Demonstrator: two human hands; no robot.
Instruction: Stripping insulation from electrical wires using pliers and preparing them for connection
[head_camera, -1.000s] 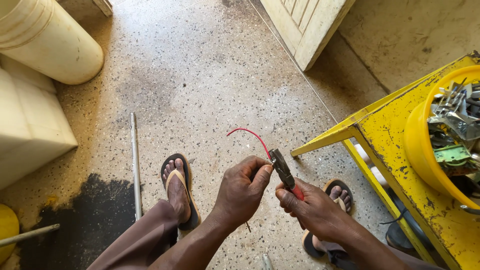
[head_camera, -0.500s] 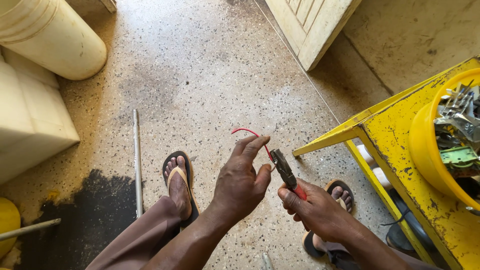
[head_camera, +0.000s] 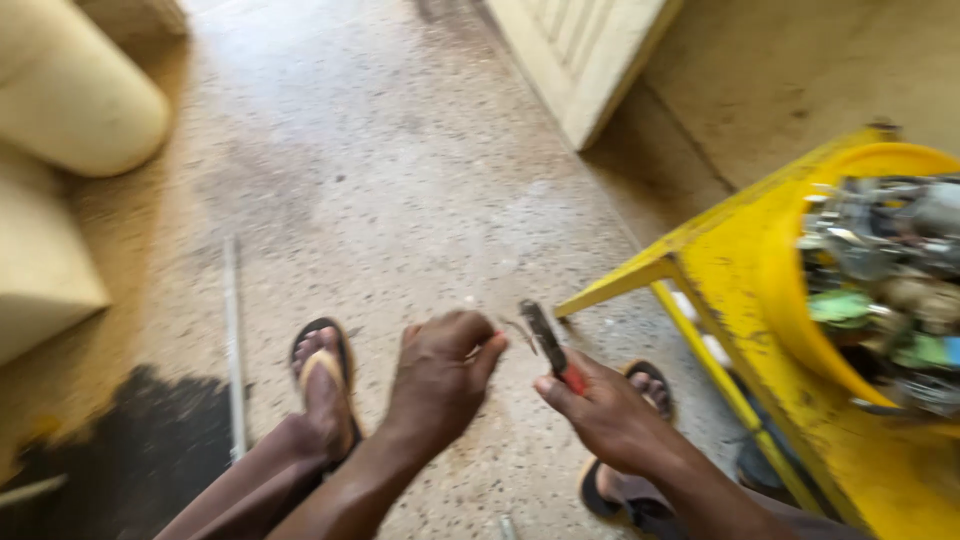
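The right hand (head_camera: 610, 415) grips a small pair of dark pliers with red handles (head_camera: 552, 348), fingers closed around the handles, nose pointing up and left. The left hand (head_camera: 440, 380) pinches one end of a thin red wire (head_camera: 512, 330) between thumb and forefinger, just beside the plier tips; motion blur hides whether the tips touch the wire. The risk, as I judge it: the tips sit very near the left fingertips, so a nip or slip could catch skin. The wire could also drop onto the speckled terrazzo floor (head_camera: 400, 180).
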